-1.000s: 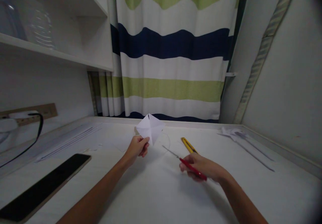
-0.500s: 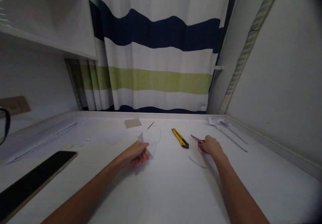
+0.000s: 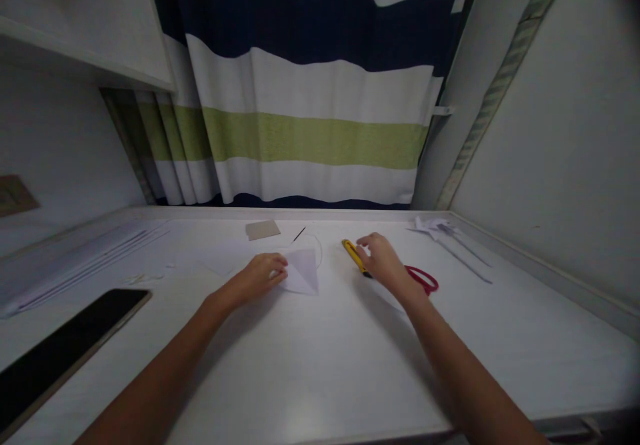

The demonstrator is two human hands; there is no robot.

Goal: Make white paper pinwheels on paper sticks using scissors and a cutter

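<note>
My left hand (image 3: 260,275) rests on the white desk (image 3: 320,365), its fingers curled down on the near-left corner of a folded white paper (image 3: 303,270) that lies flat. My right hand (image 3: 381,262) hovers with fingers apart and holds nothing. It sits just right of a yellow utility knife (image 3: 354,256), fingertips over the knife's near end. The red-handled scissors (image 3: 424,278) lie on the desk right behind that hand, partly hidden by the wrist.
A black phone (image 3: 65,345) lies at the near left. A small brown card (image 3: 263,230) and a thin wire loop (image 3: 313,242) lie beyond the paper. Paper strips (image 3: 90,268) sit at far left, a paper pinwheel (image 3: 440,228) at far right. A striped curtain (image 3: 310,105) hangs behind.
My right hand put the scissors down on the desk and moved left to the yellow knife. My left hand lowered the folded paper flat onto the desk. The camera tilted down.
</note>
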